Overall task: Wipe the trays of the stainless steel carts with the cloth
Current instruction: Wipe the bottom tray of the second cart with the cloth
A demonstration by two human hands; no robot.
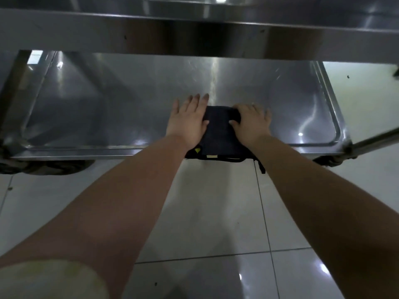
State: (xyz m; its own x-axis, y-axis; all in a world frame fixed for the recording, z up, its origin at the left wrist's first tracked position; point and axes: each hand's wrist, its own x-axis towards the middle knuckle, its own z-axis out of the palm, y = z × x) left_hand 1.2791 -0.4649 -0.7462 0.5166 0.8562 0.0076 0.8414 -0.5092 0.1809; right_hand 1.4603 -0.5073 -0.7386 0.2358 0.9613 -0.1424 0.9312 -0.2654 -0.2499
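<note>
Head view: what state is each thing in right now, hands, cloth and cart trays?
cloth: folded, lying on the lower tray, near end overhanging the rim.
left hand: flat, fingers straight, pressing the cloth's left side.
right hand: fingers curled, gripping the cloth's right side.
lower tray: shiny, light reflections across it.
upper tray: only its near rim shows.

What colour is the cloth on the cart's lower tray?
The cloth is dark navy, almost black, with a small yellow tag; best in the head view.
</note>
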